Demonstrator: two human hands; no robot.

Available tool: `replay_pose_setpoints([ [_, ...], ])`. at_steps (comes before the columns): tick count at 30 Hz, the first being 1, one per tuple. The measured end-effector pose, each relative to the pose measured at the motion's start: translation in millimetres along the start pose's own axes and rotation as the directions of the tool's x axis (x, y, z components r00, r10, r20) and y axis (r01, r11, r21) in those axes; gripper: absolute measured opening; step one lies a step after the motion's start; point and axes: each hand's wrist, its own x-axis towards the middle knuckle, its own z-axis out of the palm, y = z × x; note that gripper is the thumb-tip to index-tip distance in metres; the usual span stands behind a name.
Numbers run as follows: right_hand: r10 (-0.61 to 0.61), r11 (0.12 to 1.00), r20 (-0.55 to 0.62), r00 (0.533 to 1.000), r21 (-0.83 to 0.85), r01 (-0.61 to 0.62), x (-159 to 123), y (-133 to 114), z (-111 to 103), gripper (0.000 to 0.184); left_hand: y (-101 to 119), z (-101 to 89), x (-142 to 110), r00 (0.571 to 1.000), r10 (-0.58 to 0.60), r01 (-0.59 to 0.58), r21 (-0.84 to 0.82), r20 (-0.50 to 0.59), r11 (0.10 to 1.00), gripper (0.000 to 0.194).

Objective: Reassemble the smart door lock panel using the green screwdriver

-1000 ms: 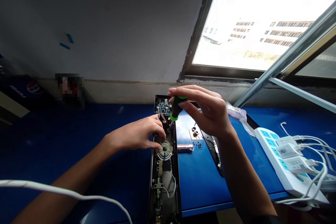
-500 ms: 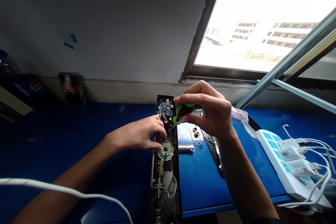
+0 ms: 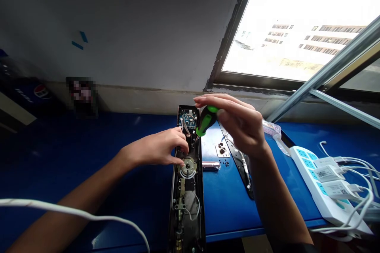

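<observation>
Green-tipped black screwdriver [image 3: 207,121] has tipped steeper than half a second ago, its handle swung up and its thin shaft now angled down at the far part of the lock panel [image 3: 190,201]. The right hand [image 3: 240,126] pinches it in a nearly closed grip, fingers stretched along the handle. The shaft's end sits just by the left hand's fingertips [image 3: 182,134], and I can't tell whether it touches a screw.

The left hand [image 3: 160,148] lies curled on the panel, between the circuit board [image 3: 187,119] and the brass disc [image 3: 188,167]. Whether it grips anything is hidden.

The open panel lies lengthwise on the blue table [image 3: 225,205], running from near to far. To its right are one metal plate [image 3: 222,150] with two knobs, one metal cylinder [image 3: 210,166], and a small scatter of screws [image 3: 226,163], too small to count. Farther right lie one black strip [image 3: 237,166] and one power strip [image 3: 320,193], with three white chargers [image 3: 328,173] plugged in.
</observation>
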Motion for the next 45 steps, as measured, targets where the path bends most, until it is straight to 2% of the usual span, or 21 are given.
replay_pose_setpoints([
  [3, -0.033, 0.999, -0.003, 0.999, 0.026, 0.033, 0.1, 1.4, -1.0, 0.04, -1.2, 0.1, -0.1, 1.0, -0.011, 0.011, -0.008, 0.001, 1.0, 0.018],
  [7, -0.145, 0.983, -0.081, 0.986, -0.127, 0.134, 0.6, 4.4, -2.4, 0.043, -0.9, 0.2, -0.5, 1.0, -0.014, 0.014, -0.024, -0.011, 1.0, 0.015],
  [10, -0.062, 0.996, -0.016, 0.998, -0.068, 0.061, 0.2, 1.6, -1.8, 0.035, -1.1, 0.6, -0.7, 1.0, 0.013, -0.013, -0.036, -0.018, 0.999, 0.014],
  [13, 0.007, 1.0, 0.02, 1.0, 0.01, -0.007, -0.1, -0.9, -1.2, 0.042, -1.8, 0.9, -0.7, 1.0, 0.016, -0.016, -0.022, -0.016, 1.0, 0.015],
  [17, -0.128, 0.98, -0.088, 0.988, -0.166, 0.112, 0.6, 0.8, -2.6, 0.043, -2.5, 1.1, -0.9, 1.0, -0.006, 0.006, -0.001, -0.006, 1.0, 0.016],
  [19, -0.14, 0.972, -0.09, 0.986, -0.201, 0.12, 0.8, 0.3, -3.3, 0.042, -2.1, 1.0, -0.9, 1.0, -0.004, 0.004, -0.004, -0.011, 1.0, 0.016],
  [21, -0.079, 0.989, -0.021, 0.997, -0.131, 0.075, 0.7, -1.7, -3.0, 0.036, -1.2, 0.8, -0.9, 1.0, 0.004, -0.005, -0.008, -0.019, 1.0, 0.016],
  [24, -0.003, 1.0, 0.05, 0.999, -0.02, 0.004, 0.3, -3.4, -1.9, 0.045, 0.1, 0.7, -0.8, 1.0, 0.006, -0.006, -0.004, -0.021, 1.0, 0.015],
  [28, -0.118, 0.981, -0.065, 0.991, -0.159, 0.106, 0.4, 0.5, -2.8, 0.045, 0.5, 0.8, -0.6, 1.0, -0.001, 0.001, 0.001, -0.029, 1.0, 0.016],
  [30, -0.109, 0.979, -0.057, 0.992, -0.182, 0.097, 0.4, 0.6, -4.4, 0.043, 0.4, 0.7, -0.5, 1.0, -0.004, 0.005, 0.005, -0.022, 1.0, 0.017],
  [32, -0.024, 0.996, 0.019, 1.0, -0.088, 0.025, 0.2, -1.8, -5.6, 0.039, 0.4, 0.5, -0.5, 1.0, -0.013, 0.013, 0.008, -0.008, 1.0, 0.018],
  [35, 0.064, 0.995, 0.106, 0.992, 0.069, -0.071, -0.2, -4.6, -5.9, 0.046, 0.8, -0.1, -0.4, 1.0, -0.025, 0.025, 0.011, 0.01, 1.0, 0.018],
  [37, 0.01, 0.998, 0.074, 0.997, 0.058, -0.015, 0.0, -3.1, -5.5, 0.046, 1.3, -0.5, -0.3, 1.0, -0.021, 0.021, 0.014, 0.007, 1.0, 0.019],
  [40, -0.112, 0.99, -0.033, 0.993, -0.095, 0.109, 1.0, 0.9, -5.0, 0.047, 1.6, -1.1, -0.1, 1.0, -0.017, 0.017, 0.016, -0.002, 1.0, 0.019],
  [42, -0.103, 0.988, -0.046, 0.994, -0.123, 0.096, 1.5, 0.9, -5.1, 0.041, 1.4, -1.3, 0.0, 1.0, -0.019, 0.019, 0.011, -0.001, 1.0, 0.019],
  [43, -0.07, 0.993, -0.019, 0.997, -0.093, 0.068, 1.5, -0.1, -5.2, 0.038, 1.2, -1.3, 0.0, 1.0, -0.018, 0.018, 0.009, 0.001, 1.0, 0.019],
  [45, 0.0, 1.0, 0.074, 0.997, 0.013, -0.001, 1.0, -2.4, -5.8, 0.042, 0.9, -1.0, -0.2, 1.0, -0.014, 0.014, 0.009, 0.0, 1.0, 0.018],
])
